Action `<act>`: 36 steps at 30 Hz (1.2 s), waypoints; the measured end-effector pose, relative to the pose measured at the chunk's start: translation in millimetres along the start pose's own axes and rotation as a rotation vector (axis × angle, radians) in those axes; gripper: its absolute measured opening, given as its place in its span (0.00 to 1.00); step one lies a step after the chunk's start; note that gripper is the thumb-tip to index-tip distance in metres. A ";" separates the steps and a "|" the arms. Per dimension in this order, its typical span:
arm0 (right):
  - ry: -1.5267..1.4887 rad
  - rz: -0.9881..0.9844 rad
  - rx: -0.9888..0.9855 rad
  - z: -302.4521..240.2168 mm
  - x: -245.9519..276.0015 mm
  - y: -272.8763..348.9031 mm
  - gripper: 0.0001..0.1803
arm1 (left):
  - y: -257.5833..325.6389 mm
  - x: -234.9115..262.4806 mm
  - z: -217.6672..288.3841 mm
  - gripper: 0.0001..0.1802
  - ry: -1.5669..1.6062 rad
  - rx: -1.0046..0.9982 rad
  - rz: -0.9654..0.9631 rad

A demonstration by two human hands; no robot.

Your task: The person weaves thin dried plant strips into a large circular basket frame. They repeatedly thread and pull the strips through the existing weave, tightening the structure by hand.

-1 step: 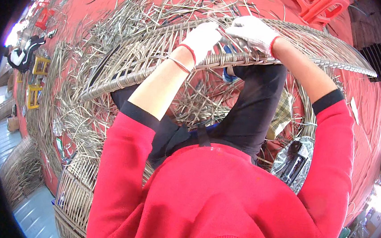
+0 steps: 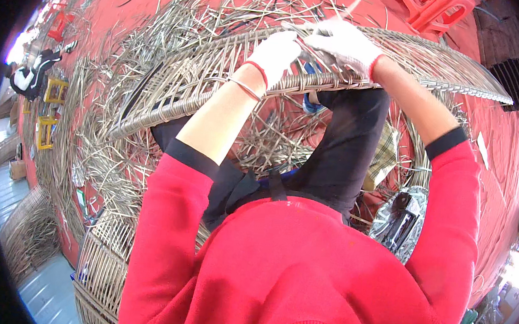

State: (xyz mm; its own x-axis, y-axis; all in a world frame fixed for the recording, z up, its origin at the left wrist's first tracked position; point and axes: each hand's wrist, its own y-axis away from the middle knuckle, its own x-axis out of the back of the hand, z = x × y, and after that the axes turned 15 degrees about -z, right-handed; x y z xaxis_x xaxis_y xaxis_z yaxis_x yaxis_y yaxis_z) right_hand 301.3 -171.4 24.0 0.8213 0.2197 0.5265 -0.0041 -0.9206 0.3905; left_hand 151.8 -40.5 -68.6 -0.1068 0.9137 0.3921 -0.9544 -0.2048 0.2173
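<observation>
Wickerwork panel (image 2: pixel 432 61), long and curved with a thick plaited rim (image 2: pixel 184 107), spans the person's dark-trousered legs (image 2: pixel 347 144). White-gloved left hand (image 2: pixel 277 51) and right hand (image 2: pixel 345 44) curl close together over its weave; I can't tell whether they clamp it. Loose flat strips (image 2: pixel 112 172) litter the red floor sheet (image 2: pixel 503 169). Right, crinkled silvery plastic (image 2: pixel 381 225) cradles a black object (image 2: pixel 402 221); far left, yellow crates (image 2: pixel 49 89) hold something indistinct.

"What are you counting?"
"Two white gloves (image 2: pixel 349 45) and one long woven panel (image 2: pixel 444 64) are showing at upper centre."
"And along the left?"
"Two larger yellow frames (image 2: pixel 48 84) and one other person (image 2: pixel 33 76) are showing."
</observation>
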 end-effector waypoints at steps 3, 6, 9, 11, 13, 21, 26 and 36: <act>-0.154 0.051 0.052 -6.7 0.0 19.7 0.16 | -6.4 1.2 -6.3 0.16 0.192 0.064 -0.021; -0.213 0.054 0.002 -3.0 6.6 22.2 0.17 | -5.5 -0.7 -6.8 0.15 0.343 0.026 0.006; 0.739 0.234 -0.015 4.8 4.3 3.0 0.19 | 0.5 -2.2 2.1 0.15 0.433 0.051 0.083; 0.852 0.043 -0.088 10.5 -5.2 -9.5 0.18 | 2.2 -2.0 13.0 0.14 0.563 0.156 0.118; 0.798 -0.057 -0.080 14.4 -7.9 -20.8 0.18 | 10.0 1.5 20.8 0.14 0.452 0.145 0.060; 0.184 -0.226 0.112 43.2 -4.2 -21.3 0.14 | 5.1 3.4 16.1 0.19 0.477 0.179 0.084; -0.038 -0.259 0.079 39.7 -2.6 -13.5 0.14 | -5.7 19.6 9.9 0.13 -0.140 -0.025 -0.049; 0.118 -0.310 0.308 6.2 -12.4 -23.6 0.23 | 16.6 37.9 17.6 0.14 -0.216 -0.075 0.261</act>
State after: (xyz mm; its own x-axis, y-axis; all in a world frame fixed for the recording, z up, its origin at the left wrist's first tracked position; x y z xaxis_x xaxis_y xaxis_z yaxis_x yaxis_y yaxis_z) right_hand 294.7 -154.5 3.5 0.6866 0.5187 0.5094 0.4165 -0.8549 0.3092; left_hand 136.8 -15.5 -34.4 -0.2963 0.7371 0.6073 -0.9215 -0.3879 0.0212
